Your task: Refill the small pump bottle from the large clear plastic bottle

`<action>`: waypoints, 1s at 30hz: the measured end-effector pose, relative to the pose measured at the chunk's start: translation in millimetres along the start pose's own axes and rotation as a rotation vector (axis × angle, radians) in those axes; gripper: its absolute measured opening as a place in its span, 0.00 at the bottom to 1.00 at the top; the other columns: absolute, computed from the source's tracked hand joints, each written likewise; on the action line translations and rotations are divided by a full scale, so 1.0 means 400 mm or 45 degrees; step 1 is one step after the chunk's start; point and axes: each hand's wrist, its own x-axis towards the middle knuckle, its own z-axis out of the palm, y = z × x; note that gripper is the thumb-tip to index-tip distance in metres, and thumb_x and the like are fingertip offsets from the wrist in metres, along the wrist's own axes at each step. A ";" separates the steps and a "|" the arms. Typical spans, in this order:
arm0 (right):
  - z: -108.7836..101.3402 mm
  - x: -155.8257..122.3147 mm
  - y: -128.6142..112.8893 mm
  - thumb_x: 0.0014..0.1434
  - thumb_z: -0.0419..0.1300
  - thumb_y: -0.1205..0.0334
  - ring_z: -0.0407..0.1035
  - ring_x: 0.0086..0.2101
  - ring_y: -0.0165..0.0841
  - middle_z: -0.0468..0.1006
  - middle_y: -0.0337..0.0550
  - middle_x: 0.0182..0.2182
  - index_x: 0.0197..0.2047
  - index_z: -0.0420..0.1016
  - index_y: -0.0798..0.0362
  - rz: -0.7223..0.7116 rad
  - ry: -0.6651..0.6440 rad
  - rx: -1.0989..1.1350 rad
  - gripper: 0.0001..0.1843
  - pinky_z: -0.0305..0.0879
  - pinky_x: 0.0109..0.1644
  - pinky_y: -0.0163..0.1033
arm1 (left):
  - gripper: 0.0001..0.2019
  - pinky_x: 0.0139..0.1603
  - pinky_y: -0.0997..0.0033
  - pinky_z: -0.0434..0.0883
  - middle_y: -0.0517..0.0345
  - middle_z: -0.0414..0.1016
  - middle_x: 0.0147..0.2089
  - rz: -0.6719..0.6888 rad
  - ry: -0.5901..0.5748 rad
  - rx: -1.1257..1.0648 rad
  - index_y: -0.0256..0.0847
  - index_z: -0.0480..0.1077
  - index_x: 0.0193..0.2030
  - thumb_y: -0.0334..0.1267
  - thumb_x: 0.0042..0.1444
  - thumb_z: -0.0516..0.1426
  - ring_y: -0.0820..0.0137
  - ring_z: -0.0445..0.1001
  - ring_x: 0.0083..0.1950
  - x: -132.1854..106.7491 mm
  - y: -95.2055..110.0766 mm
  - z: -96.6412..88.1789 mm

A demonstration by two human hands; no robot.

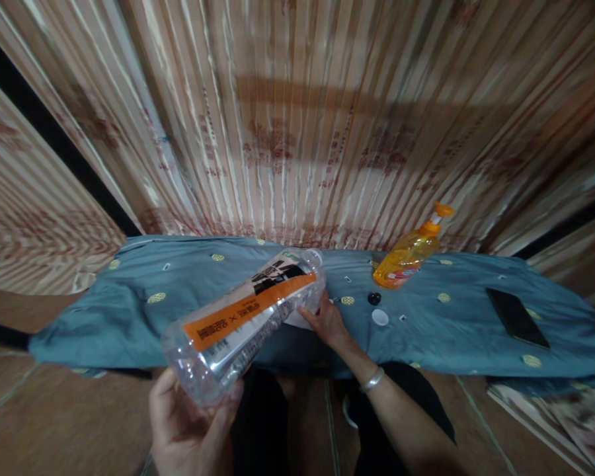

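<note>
A large clear plastic bottle (250, 311) with an orange, white and black label is held tilted over the near edge of the cloth, its neck end up and to the right. My left hand (191, 420) is closed around the bottle's base. At the neck end, my right hand (326, 322) grips the bottle's side, fingers partly hidden behind it; a silver bangle circles the wrist. Beneath the bottle, close to my right hand, part of a white item (297, 318) shows; I cannot make out its kind. The bottle looks empty.
On the blue-green patterned cloth (129, 291) stand a pump bottle of orange liquid (406, 254), a small black cap-like piece (374, 299), a white disc (380, 318) and a dark phone (517, 317). A striped curtain (297, 119) hangs behind; black poles (64, 139) slant at both sides.
</note>
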 end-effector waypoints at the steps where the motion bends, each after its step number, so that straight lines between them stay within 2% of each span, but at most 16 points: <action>1: 0.000 0.000 0.000 0.62 0.70 0.61 0.85 0.39 0.48 0.88 0.53 0.43 0.68 0.73 0.53 -0.003 0.003 0.010 0.32 0.83 0.48 0.55 | 0.37 0.45 0.67 0.84 0.58 0.83 0.45 -0.013 -0.002 0.004 0.43 0.79 0.49 0.42 0.29 0.84 0.62 0.84 0.45 0.000 0.001 0.000; 9: -0.002 0.002 -0.007 0.61 0.69 0.61 0.85 0.40 0.51 0.87 0.54 0.41 0.67 0.74 0.56 0.033 -0.005 0.026 0.32 0.83 0.49 0.57 | 0.36 0.44 0.68 0.84 0.58 0.83 0.43 -0.048 0.014 0.001 0.43 0.80 0.48 0.41 0.28 0.84 0.62 0.84 0.45 -0.004 0.010 0.002; 13: -0.001 0.002 -0.008 0.60 0.70 0.61 0.85 0.40 0.51 0.88 0.51 0.39 0.66 0.74 0.54 0.015 0.004 0.030 0.31 0.83 0.48 0.56 | 0.35 0.42 0.69 0.85 0.59 0.83 0.42 0.002 -0.018 -0.007 0.43 0.80 0.48 0.38 0.29 0.83 0.62 0.84 0.44 -0.001 0.007 -0.002; 17: -0.002 0.001 -0.011 0.61 0.69 0.60 0.85 0.39 0.51 0.88 0.52 0.39 0.67 0.74 0.57 0.036 -0.002 0.011 0.32 0.83 0.49 0.55 | 0.36 0.42 0.70 0.85 0.61 0.83 0.41 0.032 -0.021 0.010 0.43 0.80 0.47 0.34 0.26 0.82 0.63 0.84 0.43 -0.002 0.007 -0.001; 21: -0.007 0.001 -0.015 0.62 0.69 0.59 0.85 0.38 0.50 0.88 0.52 0.39 0.69 0.73 0.59 0.053 -0.030 -0.023 0.33 0.83 0.48 0.55 | 0.36 0.44 0.68 0.84 0.60 0.83 0.42 0.015 -0.015 0.053 0.44 0.79 0.49 0.36 0.28 0.82 0.62 0.84 0.45 -0.004 0.008 0.000; 27: -0.006 0.002 -0.005 0.62 0.69 0.60 0.84 0.34 0.48 0.88 0.49 0.38 0.69 0.73 0.54 -0.014 -0.005 -0.015 0.33 0.84 0.45 0.57 | 0.36 0.47 0.68 0.83 0.60 0.82 0.44 -0.015 -0.037 0.017 0.44 0.79 0.49 0.37 0.30 0.83 0.63 0.83 0.46 -0.003 0.008 -0.004; 30: 0.000 0.002 0.000 0.61 0.69 0.61 0.84 0.34 0.48 0.88 0.50 0.38 0.69 0.72 0.53 -0.014 0.009 -0.010 0.34 0.84 0.45 0.57 | 0.37 0.46 0.67 0.84 0.61 0.83 0.44 -0.006 -0.031 0.015 0.44 0.79 0.49 0.36 0.27 0.83 0.61 0.84 0.47 -0.003 0.010 -0.005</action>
